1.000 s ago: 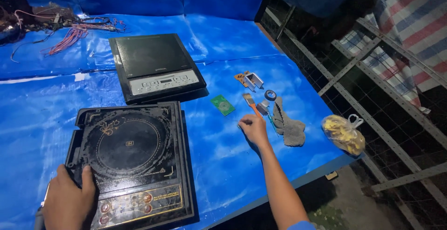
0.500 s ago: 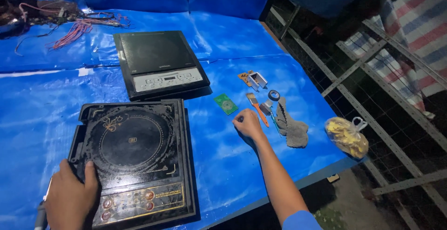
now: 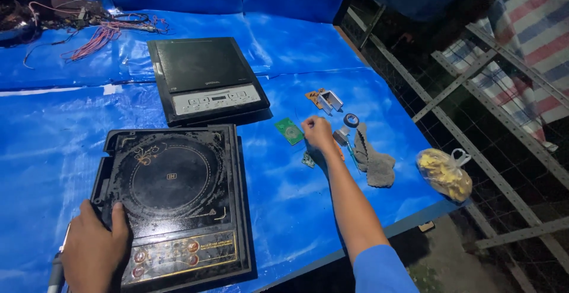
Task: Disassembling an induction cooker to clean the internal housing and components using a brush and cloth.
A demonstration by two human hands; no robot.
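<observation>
Black cooktop [image 3: 172,201] lies near and left on the blue sheet [image 3: 284,192], with the left hand [image 3: 95,251] pressed flat on its near corner. Farther right, the right hand [image 3: 318,134] curls over small parts beside a green board [image 3: 288,131]; I cannot tell what it pinches. Picking something there needs a careful, small pinch.

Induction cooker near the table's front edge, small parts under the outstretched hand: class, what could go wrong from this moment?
1. The near induction cooker lies close to the table's front edge, steadied only by the left hand; a nudge might tip it off.
2. The right hand reaches among small loose parts beside the green circuit board; it could knock them astray.
3. The yellow-filled bag sits at the table's corner and might slide off.
</observation>
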